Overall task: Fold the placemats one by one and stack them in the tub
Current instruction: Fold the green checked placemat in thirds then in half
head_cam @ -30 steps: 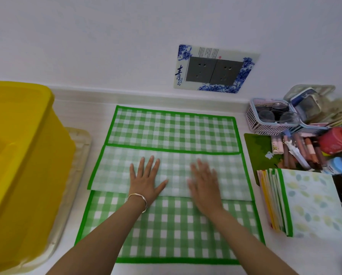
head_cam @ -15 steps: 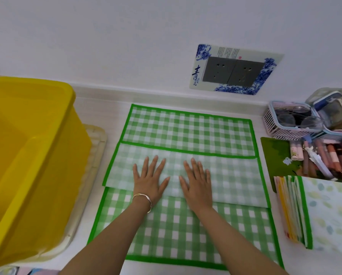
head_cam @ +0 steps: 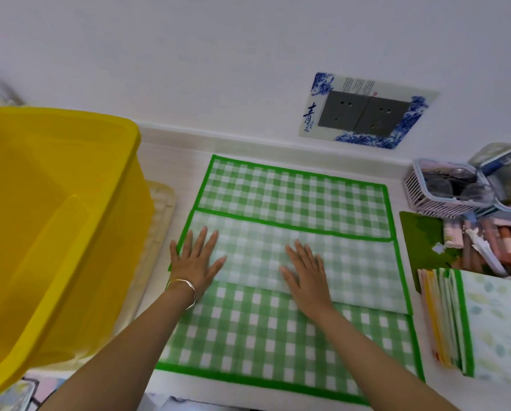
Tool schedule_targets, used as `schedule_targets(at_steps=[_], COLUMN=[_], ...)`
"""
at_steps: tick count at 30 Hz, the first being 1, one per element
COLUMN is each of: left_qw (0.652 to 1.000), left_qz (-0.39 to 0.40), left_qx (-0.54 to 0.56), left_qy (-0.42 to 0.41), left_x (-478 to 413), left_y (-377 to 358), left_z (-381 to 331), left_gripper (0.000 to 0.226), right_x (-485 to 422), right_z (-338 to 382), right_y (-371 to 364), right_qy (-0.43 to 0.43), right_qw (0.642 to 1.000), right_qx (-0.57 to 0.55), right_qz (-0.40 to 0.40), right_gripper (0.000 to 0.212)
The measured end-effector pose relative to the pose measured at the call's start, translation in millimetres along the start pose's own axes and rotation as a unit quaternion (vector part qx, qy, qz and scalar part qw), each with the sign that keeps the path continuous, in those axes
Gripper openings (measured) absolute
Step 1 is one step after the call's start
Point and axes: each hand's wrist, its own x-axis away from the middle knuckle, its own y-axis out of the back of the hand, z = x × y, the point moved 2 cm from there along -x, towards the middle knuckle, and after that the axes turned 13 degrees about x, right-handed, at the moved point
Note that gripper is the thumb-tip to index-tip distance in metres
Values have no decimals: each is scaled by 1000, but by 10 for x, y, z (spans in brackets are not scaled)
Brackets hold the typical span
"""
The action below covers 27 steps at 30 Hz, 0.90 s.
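Note:
A green checked placemat (head_cam: pixel 292 197) with a bright green border lies on the white counter. A pale band of it (head_cam: pixel 352 268) is folded over across the middle. My left hand (head_cam: pixel 196 259) presses flat on the left end of that band, fingers straight and spread. My right hand (head_cam: pixel 307 271) lies flat on the band near its middle. The yellow tub (head_cam: pixel 70 209) stands to the left of the mat, and its inside looks bare. A stack of further placemats (head_cam: pixel 491 321), the top one pale with leaf spots, sits at the right.
A clear lid (head_cam: pixel 159 226) lies under the tub's right side. At the back right stand a white basket (head_cam: pixel 444 197), a dark green board (head_cam: pixel 423 241) and a heap of small tubes (head_cam: pixel 497 247). A wall socket plate (head_cam: pixel 363 111) is mounted above the mat.
My left hand has slid left toward the end of the folded band, so the hands are farther apart. The camera has turned left, showing more of the tub.

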Motion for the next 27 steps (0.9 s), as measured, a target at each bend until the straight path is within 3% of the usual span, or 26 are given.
schedule_targets(at_steps=[3,7,9,12,16,21,24,27], left_qw=[999,980,969,970,971,971,972,974], left_qz=[-24,13,46,85,117,122,125,118], left_qx=[29,10,-2,-19,-47,-54,-59,-43], left_qy=[-7,-198,-241,-228,-203,-198,-191,-187], left_x=[81,190,211,198,185,190,211,193], left_y=[13,-158,-244,-275,-204,-178,-163,-138], left_z=[-155,-494,-570,-594,-630,-645,-666,-659], left_gripper=[83,79,82,100,106,110,97,63], right_x=[183,399,465,497,478,503,542,527], right_z=[-205,-508,-613,-680,-690,-776,-839,-833], right_y=[87,204,242,287,340,321,326,413], right_qy=[65,127,147,153,185,147,128,84], right_qw=[998,988,984,981,971,984,988,996], right_qx=[2,81,102,119,151,94,78,14], right_qz=[9,19,26,18,-25,-24,-37,-21], right_gripper=[64,63,61,60,43,52,50,39])
